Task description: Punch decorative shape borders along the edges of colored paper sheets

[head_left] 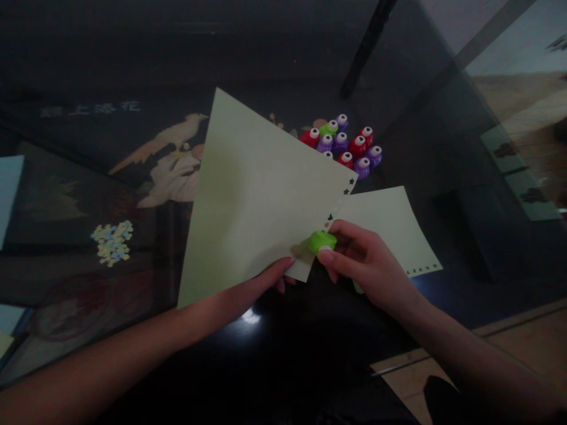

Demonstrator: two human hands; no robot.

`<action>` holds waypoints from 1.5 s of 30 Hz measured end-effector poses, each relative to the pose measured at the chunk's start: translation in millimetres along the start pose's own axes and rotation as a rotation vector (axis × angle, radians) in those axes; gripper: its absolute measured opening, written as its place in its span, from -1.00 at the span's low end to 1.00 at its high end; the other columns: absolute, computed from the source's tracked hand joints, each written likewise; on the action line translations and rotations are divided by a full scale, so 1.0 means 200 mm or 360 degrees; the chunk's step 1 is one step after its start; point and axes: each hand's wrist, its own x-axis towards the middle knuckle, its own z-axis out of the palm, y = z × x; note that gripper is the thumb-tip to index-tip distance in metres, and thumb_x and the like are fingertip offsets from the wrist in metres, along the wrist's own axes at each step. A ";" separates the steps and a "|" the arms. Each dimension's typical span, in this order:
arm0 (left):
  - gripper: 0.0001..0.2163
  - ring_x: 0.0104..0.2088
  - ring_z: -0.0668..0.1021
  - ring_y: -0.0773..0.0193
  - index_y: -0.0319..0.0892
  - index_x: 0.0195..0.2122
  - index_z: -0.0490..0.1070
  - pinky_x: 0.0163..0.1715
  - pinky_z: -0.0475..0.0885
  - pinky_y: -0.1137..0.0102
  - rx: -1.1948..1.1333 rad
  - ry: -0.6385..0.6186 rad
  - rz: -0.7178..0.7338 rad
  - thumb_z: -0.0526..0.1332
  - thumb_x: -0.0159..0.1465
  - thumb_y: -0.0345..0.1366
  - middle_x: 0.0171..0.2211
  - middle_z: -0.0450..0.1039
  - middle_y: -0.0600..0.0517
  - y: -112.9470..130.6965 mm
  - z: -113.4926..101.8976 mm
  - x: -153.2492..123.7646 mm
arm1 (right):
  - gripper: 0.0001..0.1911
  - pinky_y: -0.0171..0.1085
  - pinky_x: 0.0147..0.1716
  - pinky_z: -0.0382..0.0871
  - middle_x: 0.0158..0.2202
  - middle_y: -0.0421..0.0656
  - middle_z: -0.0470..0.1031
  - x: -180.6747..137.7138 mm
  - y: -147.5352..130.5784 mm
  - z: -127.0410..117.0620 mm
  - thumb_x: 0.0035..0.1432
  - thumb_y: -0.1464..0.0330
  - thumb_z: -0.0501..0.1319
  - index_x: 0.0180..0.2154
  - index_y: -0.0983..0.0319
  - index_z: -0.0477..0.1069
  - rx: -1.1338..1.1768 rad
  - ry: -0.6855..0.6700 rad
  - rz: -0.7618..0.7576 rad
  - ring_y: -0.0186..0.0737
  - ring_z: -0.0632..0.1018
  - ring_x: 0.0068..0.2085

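A pale green sheet of paper (248,183) is held tilted above the dark table. My left hand (279,274) pinches its near edge, thumb on top and fingers beneath. My right hand (363,254) grips a green craft punch (322,241) by its white button, with the punch at the sheet's right edge. Along that edge runs a row of punched shapes, stars among them. Beneath my right hand lies a second pale sheet (394,230), with small cut-outs along its near edge.
Several red, purple and green craft punches (341,141) stand in a cluster beyond the sheet. A pile of small yellow and blue paper cut-outs (113,242) lies at the left. Blue paper (9,195) shows at the far left. The glossy table top (274,354) carries bird decoration.
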 end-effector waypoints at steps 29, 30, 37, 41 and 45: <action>-0.59 -0.35 0.57 0.15 -0.04 -0.69 0.26 -0.05 0.41 0.33 -0.0062 -0.0012 0.0001 0.03 0.19 0.06 -0.44 0.58 0.04 0.02 0.00 0.00 | -0.78 -0.45 -0.63 0.27 -0.51 -0.31 0.40 0.00 0.00 0.00 -0.01 0.39 0.38 -0.27 0.19 0.44 -0.0021 0.0018 -0.0008 -0.46 0.37 -0.56; -0.59 -0.35 0.57 0.15 -0.04 -0.69 0.26 -0.06 0.42 0.33 -0.0059 -0.0003 -0.0002 0.03 0.19 0.07 -0.45 0.57 0.03 0.02 0.00 0.00 | -0.78 -0.45 -0.63 0.27 -0.51 -0.32 0.40 0.00 0.00 0.00 -0.01 0.41 0.38 -0.28 0.20 0.44 -0.0012 0.0015 -0.0003 -0.46 0.37 -0.57; -0.55 -0.36 0.55 0.13 -0.03 -0.70 0.26 -0.03 0.40 0.27 -0.0061 0.0016 -0.0025 0.02 0.18 0.15 -0.45 0.54 0.00 -0.02 0.02 0.01 | -0.79 -0.47 -0.64 0.27 -0.51 -0.34 0.41 0.01 0.00 0.01 -0.02 0.46 0.38 -0.29 0.19 0.44 0.0006 0.0017 -0.0011 -0.48 0.38 -0.57; -0.54 -0.36 0.53 0.13 -0.04 -0.69 0.27 -0.04 0.40 0.26 -0.0073 0.0016 -0.0022 0.02 0.18 0.16 -0.46 0.53 0.00 -0.03 0.02 0.01 | -0.80 -0.45 -0.64 0.26 -0.52 -0.33 0.40 0.01 0.00 0.01 -0.02 0.44 0.38 -0.30 0.20 0.44 -0.0020 0.0039 0.0000 -0.47 0.36 -0.58; -0.55 -0.36 0.53 0.14 -0.04 -0.69 0.27 -0.02 0.39 0.27 -0.0084 0.0009 -0.0014 0.03 0.18 0.14 -0.47 0.54 0.01 -0.02 0.02 0.01 | -0.80 -0.44 -0.65 0.25 -0.53 -0.33 0.39 0.01 0.00 0.01 -0.03 0.43 0.38 -0.31 0.20 0.44 -0.0035 0.0045 0.0010 -0.47 0.36 -0.59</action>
